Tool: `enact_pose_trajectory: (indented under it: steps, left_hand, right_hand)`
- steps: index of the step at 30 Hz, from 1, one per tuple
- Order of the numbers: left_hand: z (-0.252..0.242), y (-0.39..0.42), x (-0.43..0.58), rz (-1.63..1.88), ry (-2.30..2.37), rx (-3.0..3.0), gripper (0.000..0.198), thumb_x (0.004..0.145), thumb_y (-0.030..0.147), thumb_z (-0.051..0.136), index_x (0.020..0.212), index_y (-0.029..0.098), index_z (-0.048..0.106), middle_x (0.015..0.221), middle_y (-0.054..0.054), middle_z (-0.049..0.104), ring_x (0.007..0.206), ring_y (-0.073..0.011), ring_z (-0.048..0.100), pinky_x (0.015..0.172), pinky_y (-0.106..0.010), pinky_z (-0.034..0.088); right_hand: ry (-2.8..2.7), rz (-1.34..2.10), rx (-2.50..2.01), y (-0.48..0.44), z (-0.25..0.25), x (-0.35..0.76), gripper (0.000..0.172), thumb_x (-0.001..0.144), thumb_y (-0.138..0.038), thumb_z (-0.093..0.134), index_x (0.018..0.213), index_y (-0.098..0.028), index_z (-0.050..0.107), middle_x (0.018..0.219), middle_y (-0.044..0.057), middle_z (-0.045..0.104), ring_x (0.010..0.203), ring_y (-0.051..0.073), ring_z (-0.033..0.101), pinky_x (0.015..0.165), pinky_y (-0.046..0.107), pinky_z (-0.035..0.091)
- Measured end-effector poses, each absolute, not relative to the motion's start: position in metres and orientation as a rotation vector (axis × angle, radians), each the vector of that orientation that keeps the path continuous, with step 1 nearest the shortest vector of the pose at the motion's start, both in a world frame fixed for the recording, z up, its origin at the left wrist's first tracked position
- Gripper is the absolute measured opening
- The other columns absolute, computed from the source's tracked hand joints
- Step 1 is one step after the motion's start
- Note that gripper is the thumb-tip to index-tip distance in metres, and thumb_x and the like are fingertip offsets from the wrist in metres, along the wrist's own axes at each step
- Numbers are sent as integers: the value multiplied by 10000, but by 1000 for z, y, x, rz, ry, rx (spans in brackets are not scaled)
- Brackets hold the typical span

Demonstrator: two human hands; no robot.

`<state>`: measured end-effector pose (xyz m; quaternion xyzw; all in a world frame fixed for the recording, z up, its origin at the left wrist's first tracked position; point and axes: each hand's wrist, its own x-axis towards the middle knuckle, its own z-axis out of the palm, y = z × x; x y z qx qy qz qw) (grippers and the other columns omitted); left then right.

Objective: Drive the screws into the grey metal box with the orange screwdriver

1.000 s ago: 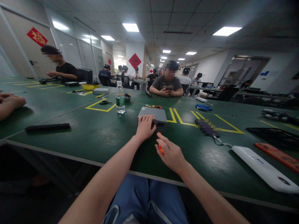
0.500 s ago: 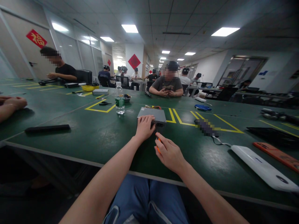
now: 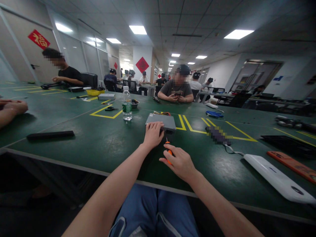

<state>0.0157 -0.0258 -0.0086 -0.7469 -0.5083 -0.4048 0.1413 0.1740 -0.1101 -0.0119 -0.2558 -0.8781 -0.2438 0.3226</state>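
Note:
A grey metal box (image 3: 161, 121) with coloured wires at its far edge lies on the green table (image 3: 111, 151). My left hand (image 3: 153, 134) rests on its near left part, fingers over the top and thumb at the front side. An orange-handled screwdriver (image 3: 169, 152) is held between the thumb and fingers of my right hand (image 3: 179, 162). Its thin shaft points up at the front side of the box, near the right end; whether the tip touches is too small to tell.
A water bottle (image 3: 127, 104) stands left of the box. A black bar (image 3: 50, 135) lies at the left. To the right are a white power bank (image 3: 278, 177), an orange phone (image 3: 293, 165) and blue gloves (image 3: 214, 114). A person (image 3: 176, 87) sits across the table.
My right hand has moved slightly down and its fingers have loosened, showing more of the screwdriver's orange handle and shaft. My left hand and the box have stayed in place.

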Motion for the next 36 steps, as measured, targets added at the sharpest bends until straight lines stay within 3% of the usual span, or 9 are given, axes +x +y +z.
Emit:
enact_pose_trajectory:
  steps: [4, 7, 16, 20, 27, 34, 36]
  left_hand:
    - [-9, -25, 16, -1165, -1470, -2153, 251, 812, 232, 481, 1063, 230, 497, 1211, -15, 551, 1129, -191, 450, 1000, -379, 256]
    - [-10, -24, 16, -1148, -1481, -2149, 254, 808, 239, 496, 1062, 232, 499, 1216, -10, 548, 1137, -188, 444, 1001, -373, 261]
    - [-9, -25, 15, -1140, -1468, -2142, 246, 807, 236, 506, 1053, 231, 503, 1205, -18, 557, 1136, -194, 448, 1007, -382, 255]
    - [-9, -24, 15, -1143, -1459, -2148, 233, 817, 241, 499, 1049, 231, 506, 1203, -10, 558, 1134, -189, 448, 1008, -377, 253]
    - [-9, -24, 15, -1146, -1481, -2149, 220, 824, 244, 491, 1042, 234, 512, 1206, -19, 556, 1126, -195, 455, 993, -385, 263]
    - [-9, -23, 16, -1144, -1477, -2148, 222, 824, 248, 490, 1044, 235, 513, 1202, -12, 559, 1123, -198, 454, 992, -380, 259]
    - [-8, -23, 16, -1149, -1479, -2148, 225, 821, 244, 491, 1044, 235, 513, 1198, -16, 562, 1119, -198, 457, 991, -383, 260]
  right_hand:
    - [-2308, -560, -664, -108, -13, 171, 233, 854, -224, 473, 1042, -96, 523, 1143, 176, 541, 931, 210, 577, 770, 305, 481]
    - [-2212, -655, -622, -104, -15, 171, 240, 857, -180, 490, 1085, -109, 512, 1118, 156, 575, 877, 188, 600, 753, 290, 489]
    - [-2205, -661, -599, -107, -14, 173, 161, 853, -186, 498, 997, -145, 557, 1149, 178, 550, 937, 201, 589, 774, 307, 498]
    - [-2270, -623, -596, -111, -12, 172, 255, 863, -200, 440, 1088, -115, 522, 1232, 203, 489, 985, 225, 569, 783, 340, 496]
    - [-2168, -675, -577, -105, -14, 174, 196, 859, -220, 510, 1024, -115, 511, 1084, 173, 601, 793, 186, 611, 677, 304, 502]
    - [-2282, -591, -563, -109, -12, 172, 271, 881, -243, 451, 1127, -137, 491, 1188, 187, 520, 979, 221, 576, 776, 332, 495]
    - [-2301, -635, -556, -110, -10, 171, 279, 877, -232, 459, 1140, -148, 501, 1193, 186, 521, 939, 215, 588, 761, 327, 493]
